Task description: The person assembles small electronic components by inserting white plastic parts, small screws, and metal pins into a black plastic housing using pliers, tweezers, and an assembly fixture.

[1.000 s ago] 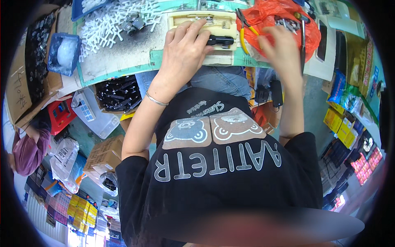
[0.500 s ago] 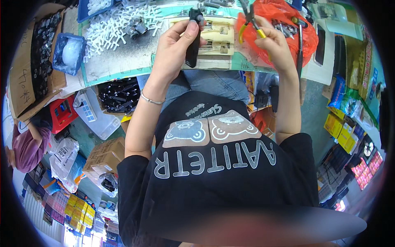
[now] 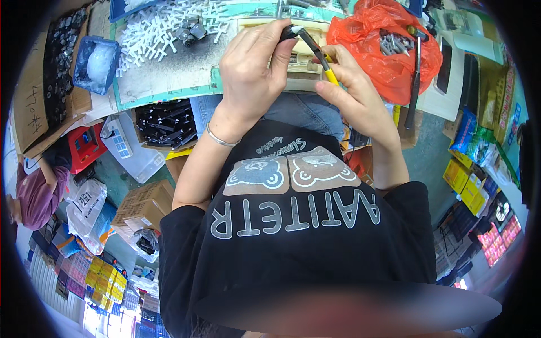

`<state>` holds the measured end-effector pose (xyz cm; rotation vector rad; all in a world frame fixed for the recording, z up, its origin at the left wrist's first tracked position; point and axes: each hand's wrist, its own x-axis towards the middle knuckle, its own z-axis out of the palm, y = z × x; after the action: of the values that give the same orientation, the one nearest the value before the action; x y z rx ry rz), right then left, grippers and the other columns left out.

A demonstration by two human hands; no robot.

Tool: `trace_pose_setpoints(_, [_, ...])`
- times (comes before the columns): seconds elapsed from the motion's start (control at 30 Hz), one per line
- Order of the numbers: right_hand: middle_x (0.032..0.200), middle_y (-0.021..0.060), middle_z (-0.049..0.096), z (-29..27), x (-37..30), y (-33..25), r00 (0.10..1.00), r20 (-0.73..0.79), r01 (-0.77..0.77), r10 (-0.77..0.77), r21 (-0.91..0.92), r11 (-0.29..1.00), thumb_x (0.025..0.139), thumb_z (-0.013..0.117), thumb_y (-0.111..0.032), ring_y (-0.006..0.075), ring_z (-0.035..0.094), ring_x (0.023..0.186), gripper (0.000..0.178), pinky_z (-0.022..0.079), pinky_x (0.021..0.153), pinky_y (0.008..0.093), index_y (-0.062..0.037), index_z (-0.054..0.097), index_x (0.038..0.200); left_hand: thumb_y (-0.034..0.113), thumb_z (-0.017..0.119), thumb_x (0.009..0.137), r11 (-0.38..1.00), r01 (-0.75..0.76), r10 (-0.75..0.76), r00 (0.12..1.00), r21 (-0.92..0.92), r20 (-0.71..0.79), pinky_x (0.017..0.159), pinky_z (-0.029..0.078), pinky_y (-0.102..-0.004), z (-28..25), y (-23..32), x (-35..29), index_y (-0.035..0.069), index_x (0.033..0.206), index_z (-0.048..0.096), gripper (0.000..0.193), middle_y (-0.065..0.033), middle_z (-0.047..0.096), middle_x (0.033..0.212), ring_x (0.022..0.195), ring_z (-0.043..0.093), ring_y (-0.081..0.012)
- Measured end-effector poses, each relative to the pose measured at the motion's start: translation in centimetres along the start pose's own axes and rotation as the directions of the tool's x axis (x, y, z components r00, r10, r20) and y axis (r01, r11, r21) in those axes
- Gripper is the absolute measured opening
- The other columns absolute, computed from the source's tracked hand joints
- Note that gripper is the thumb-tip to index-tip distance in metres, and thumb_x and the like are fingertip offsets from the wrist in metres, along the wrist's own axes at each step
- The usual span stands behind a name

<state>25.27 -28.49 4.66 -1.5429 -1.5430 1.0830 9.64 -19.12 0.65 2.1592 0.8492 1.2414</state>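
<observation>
My left hand (image 3: 248,70) is closed around a black plastic part (image 3: 287,34), most of it hidden by the fingers. In my right hand (image 3: 352,84) is a pair of pliers with yellow handles (image 3: 330,75). The jaws of the pliers reach a small whitish piece (image 3: 297,29) at the end of the black part; whether they grip it I cannot tell. Behind and below my hands, a cream-coloured fixture (image 3: 304,66) lies on the table, partly covered.
White branched plastic pieces (image 3: 149,36) lie heaped at the left, beside a dark grey fitting (image 3: 191,32). A blue bin (image 3: 96,84) stands further left. At the right are a red plastic bag (image 3: 360,42) with grey metal pieces, a hammer (image 3: 416,76) and a dark phone-like slab (image 3: 444,67).
The pliers have come down and left to the end of the black part. My left hand has turned and moved right, with the part now pointing toward the pliers.
</observation>
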Motion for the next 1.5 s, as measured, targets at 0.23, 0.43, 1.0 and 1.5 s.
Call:
trace_pose_setpoints(0.23, [0.101,0.0208,0.049,0.1,0.1,-1.7,0.997,-0.002,-0.072,0.072,-0.095,0.993,0.087,0.054,-0.020,0.0358,0.050,0.094,0.028,0.040,0.083,0.0396,0.0075,0.053,0.083,0.007,0.068,0.073,0.972,-0.152,0.153,0.988,0.179,0.008,0.060,0.047,-0.0339,-0.3,-0.4,0.6,0.004,0.095,0.064,0.022,-0.0084,0.064,0.080,0.067,0.060,-0.0254])
trace_pose_setpoints(0.43, [0.097,0.0196,0.052,0.2,-0.3,0.5,0.965,-0.108,0.171,-0.237,-0.423,0.890,0.084,0.057,-0.014,0.0358,0.052,0.088,0.021,0.041,0.079,0.0403,0.0051,0.057,0.077,0.008,0.065,0.081,0.795,0.397,-0.232,0.897,-0.459,0.375,0.062,0.049,-0.0267,-2.0,-0.5,0.2,-0.005,0.100,0.063,0.023,-0.0103,0.068,0.086,0.069,0.064,-0.0180])
trace_pose_setpoints(1.0, [0.083,0.0171,0.061,-3.6,2.7,2.4,0.987,-0.132,-0.158,0.087,-0.799,0.580,0.079,0.062,-0.024,0.0313,0.059,0.083,0.025,0.046,0.072,0.0406,0.0004,0.060,0.081,0.012,0.069,0.077,0.322,0.858,-0.614,-0.133,0.401,0.778,0.071,0.050,-0.0291,-18.9,-14.1,-21.4,0.000,0.092,0.067,0.020,-0.0082,0.068,0.086,0.075,0.063,-0.0153])
trace_pose_setpoints(1.5, [0.127,0.0125,0.050,-18.9,27.9,11.6,0.933,-0.113,-0.054,-0.340,-0.983,0.177,0.072,0.063,-0.008,0.0315,0.044,0.119,0.037,0.038,0.095,0.0447,-0.0212,0.066,0.107,0.019,0.056,0.080,0.412,0.279,-0.885,-0.103,0.868,0.453,0.084,0.049,-0.0426,-16.5,-14.0,-44.1,0.014,0.096,0.068,0.021,-0.0146,0.066,0.096,0.094,0.062,-0.0322])
